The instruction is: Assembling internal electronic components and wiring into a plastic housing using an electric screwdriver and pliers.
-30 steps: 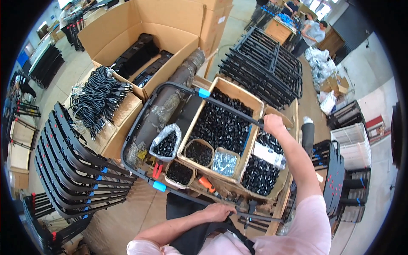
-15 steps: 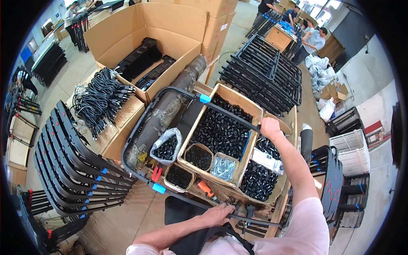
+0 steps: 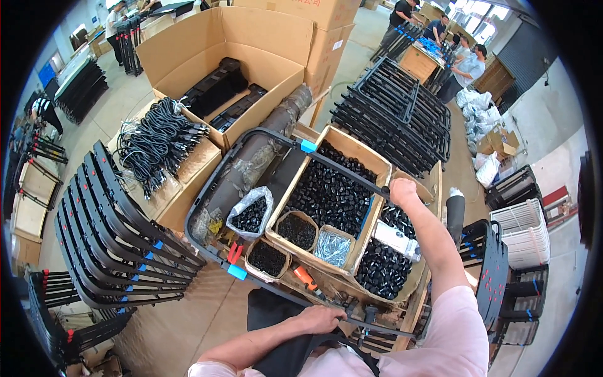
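A black U-shaped tubular frame (image 3: 352,173) lies across the workbench, its curved end at the left and a blue tape band on each long bar. My right hand (image 3: 402,190) is closed around the far bar's right end. My left hand (image 3: 320,319) grips the near bar, close to my body. Beneath the frame, a wooden box (image 3: 272,224) holds many black plastic caps, a tub of small dark parts (image 3: 296,231) and a tub of silver screws (image 3: 333,246). An orange-and-black tool (image 3: 306,278) and red-handled pliers (image 3: 235,251) lie near the closer bar.
Stacked black frames stand at the left (image 3: 107,245) and beyond the bench (image 3: 396,113). A large open carton (image 3: 270,31) holds black parts, beside a bundle of black cables (image 3: 160,141). More caps (image 3: 383,270) fill the bench's right side. Several people work far back.
The view has shifted slightly, so the scene sits a little further right and lower. Both hands keep their hold on the frame, with little movement.
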Motion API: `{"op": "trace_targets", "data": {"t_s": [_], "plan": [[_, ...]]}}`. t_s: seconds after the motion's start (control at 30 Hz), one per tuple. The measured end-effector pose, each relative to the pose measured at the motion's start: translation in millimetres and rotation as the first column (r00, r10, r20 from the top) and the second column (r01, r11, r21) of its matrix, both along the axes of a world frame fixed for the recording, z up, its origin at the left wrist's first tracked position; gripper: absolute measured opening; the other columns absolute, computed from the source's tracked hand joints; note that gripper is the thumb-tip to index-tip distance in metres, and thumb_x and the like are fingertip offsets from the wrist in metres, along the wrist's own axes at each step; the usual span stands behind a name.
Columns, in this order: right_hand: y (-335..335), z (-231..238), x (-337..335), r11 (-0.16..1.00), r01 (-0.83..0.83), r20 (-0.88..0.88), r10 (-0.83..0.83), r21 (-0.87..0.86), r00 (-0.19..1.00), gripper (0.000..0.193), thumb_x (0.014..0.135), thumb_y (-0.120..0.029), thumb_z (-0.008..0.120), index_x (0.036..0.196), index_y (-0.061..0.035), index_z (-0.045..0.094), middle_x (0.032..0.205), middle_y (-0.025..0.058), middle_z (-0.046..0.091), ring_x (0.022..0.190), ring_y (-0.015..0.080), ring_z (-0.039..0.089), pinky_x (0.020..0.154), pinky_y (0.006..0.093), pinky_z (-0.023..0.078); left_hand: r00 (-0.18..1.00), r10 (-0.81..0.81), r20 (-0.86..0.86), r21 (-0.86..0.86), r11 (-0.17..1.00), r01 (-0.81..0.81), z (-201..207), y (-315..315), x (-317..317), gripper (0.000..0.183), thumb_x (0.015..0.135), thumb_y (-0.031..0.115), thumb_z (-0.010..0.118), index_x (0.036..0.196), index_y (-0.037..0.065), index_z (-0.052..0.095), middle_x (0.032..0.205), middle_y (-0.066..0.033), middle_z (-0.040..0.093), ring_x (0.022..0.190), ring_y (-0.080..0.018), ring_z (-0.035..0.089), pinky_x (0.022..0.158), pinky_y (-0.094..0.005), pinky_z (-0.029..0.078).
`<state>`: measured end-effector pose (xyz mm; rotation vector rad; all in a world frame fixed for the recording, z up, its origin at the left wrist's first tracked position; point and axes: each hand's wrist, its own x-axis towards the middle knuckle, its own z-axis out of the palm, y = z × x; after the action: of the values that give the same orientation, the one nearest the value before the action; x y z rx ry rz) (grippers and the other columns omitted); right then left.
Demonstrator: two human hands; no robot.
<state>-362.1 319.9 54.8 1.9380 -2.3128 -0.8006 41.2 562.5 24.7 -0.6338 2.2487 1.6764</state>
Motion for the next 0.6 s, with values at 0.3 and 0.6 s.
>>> {"op": "trace_targets", "data": {"t_s": [0.3,0.6], "plan": [[10,-25,7,0.958,0.136,0.361,-0.036,-0.254,0.932,0.039,0.096,-0.032,0.065,0.12,-0.0005,0.063,0.107,0.0261,0.076,0.106,0.0436,0.072,0.095,0.0531,0.057,0.985,0.012,-0.174,-0.304,0.95,-0.065,-7,19,5,0.042,0.101,0.03,0.063,0.143,0.027,0.063,0.108,-0.0166,0.07,0.101,-0.0397,0.071,0.084,-0.0504,0.059],[54,-31,26,0.907,0.171,0.323,-0.041,-0.385,0.946,0.039,0.098,-0.029,0.066,0.121,0.002,0.065,0.108,0.0268,0.073,0.107,0.0417,0.072,0.094,0.0511,0.057,0.711,0.436,-0.551,-0.363,0.642,-0.675,39,-7,45,0.056,0.091,0.002,0.06,0.147,0.008,0.055,0.134,-0.0209,0.063,0.126,-0.0395,0.06,0.109,-0.0473,0.05]]}}
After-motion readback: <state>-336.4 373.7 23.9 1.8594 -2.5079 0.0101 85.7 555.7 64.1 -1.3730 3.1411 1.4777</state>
